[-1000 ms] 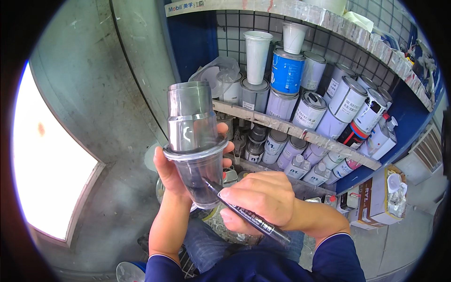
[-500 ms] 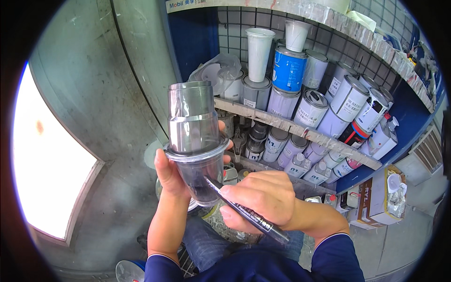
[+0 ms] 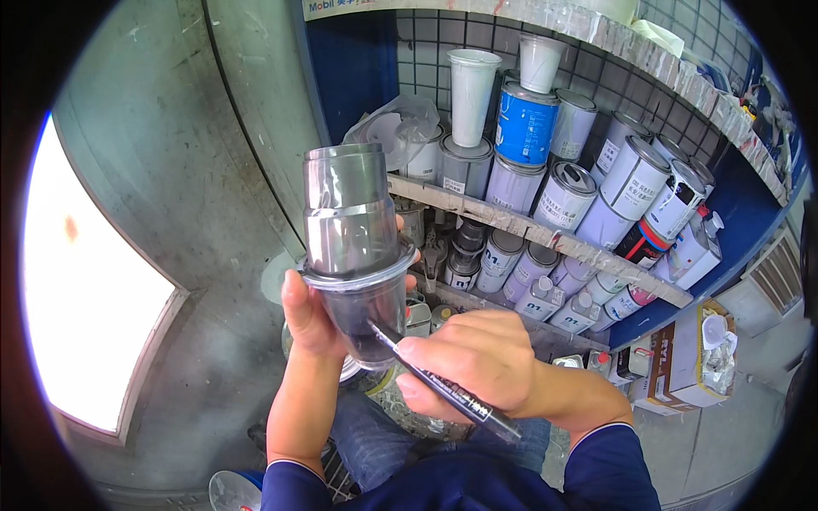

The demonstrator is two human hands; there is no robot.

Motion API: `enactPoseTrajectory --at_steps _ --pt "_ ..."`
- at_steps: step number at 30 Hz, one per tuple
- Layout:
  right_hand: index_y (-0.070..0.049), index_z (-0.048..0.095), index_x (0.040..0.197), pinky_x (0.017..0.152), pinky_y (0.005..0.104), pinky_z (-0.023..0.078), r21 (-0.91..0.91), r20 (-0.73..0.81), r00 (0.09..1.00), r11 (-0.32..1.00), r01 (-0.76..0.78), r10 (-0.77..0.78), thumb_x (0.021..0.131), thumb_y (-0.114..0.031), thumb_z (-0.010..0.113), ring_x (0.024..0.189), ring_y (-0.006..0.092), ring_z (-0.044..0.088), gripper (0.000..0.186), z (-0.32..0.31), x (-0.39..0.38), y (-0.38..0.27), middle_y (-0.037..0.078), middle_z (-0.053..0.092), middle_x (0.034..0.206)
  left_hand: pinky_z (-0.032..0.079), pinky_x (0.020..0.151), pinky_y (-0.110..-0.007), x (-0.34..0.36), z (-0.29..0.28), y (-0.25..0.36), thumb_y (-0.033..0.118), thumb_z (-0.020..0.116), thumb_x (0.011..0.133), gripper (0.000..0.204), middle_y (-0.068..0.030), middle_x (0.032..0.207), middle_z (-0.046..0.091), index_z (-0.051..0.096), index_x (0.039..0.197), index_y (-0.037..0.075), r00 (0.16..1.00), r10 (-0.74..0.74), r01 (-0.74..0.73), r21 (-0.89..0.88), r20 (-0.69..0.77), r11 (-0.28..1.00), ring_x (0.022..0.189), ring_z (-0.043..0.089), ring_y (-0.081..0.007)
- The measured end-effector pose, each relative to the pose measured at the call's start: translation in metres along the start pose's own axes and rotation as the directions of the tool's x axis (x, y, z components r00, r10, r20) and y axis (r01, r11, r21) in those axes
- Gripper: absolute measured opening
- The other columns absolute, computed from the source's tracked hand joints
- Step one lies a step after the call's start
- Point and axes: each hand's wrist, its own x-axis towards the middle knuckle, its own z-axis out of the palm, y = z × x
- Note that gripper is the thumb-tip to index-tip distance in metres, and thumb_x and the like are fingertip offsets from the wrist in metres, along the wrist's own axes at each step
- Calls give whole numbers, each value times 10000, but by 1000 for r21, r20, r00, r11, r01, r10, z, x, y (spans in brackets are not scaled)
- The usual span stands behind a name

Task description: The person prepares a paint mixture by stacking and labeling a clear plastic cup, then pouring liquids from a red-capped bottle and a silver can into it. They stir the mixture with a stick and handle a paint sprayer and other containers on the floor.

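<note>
My left hand (image 3: 311, 317) is wrapped around clear plastic cups (image 3: 362, 311), its thumb on the near left side and fingertips showing at the right. The lower cup narrows downward, and a smoky grey, stepped stack (image 3: 347, 209) rises above its wide rim. In my right hand (image 3: 473, 362) is a black marker pen (image 3: 452, 393), gripped between thumb and fingers. Its tip meets or nearly meets the lower cup's wall; I cannot tell whether it touches. Dark tint shows in the lower part of that cup.
Ahead, a blue rack holds paint cans (image 3: 567, 196), a blue can (image 3: 527, 128) and tall white cups (image 3: 472, 98) on stained shelves (image 3: 537, 228). A cardboard box (image 3: 673, 362) stands on the floor at right. A grey wall panel (image 3: 153, 102) rises at left.
Almost nothing differs. The cups have shifted up very slightly, while the marker stays against or close to the lower cup.
</note>
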Motion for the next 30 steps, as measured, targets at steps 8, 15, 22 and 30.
enactPoseTrajectory --at_steps 8,15,22,30 --pt "38 635 1141 443 315 470 -8 -4 1000 1000 -6 6 795 -70 816 488 196 598 405 1 -3 0 87 663 698 590 1003 -520 -4 0 -1 727 674 857 1127 -285 1552 417 243 1611 9 996 65 -54 170 -58 984 1288 588 -440" --pt "32 627 1125 446 317 480 -20 2 1000 1000 -12 12 800 -66 819 495 202 614 390 3 -6 0 98 686 718 562 1041 -521 -10 -7 -3 723 674 867 1073 -233 1528 480 325 1580 1 987 108 -70 289 -120 955 1281 609 -382" --pt "28 636 1120 443 318 479 -12 0 1000 1000 -15 15 791 -49 824 500 203 621 387 0 -5 0 102 688 721 542 1061 -509 -16 -8 -6 699 678 879 1041 -227 1474 542 366 1547 -36 969 154 -82 335 -194 939 1255 631 -364" --pt "26 638 1117 446 320 486 -15 -2 1000 1000 -16 16 800 -53 822 510 210 630 375 -2 -6 -1 110 703 748 555 1028 -496 -15 -2 -7 687 688 877 1017 -241 1413 588 401 1523 -44 961 172 -83 365 -218 927 1217 654 -365"
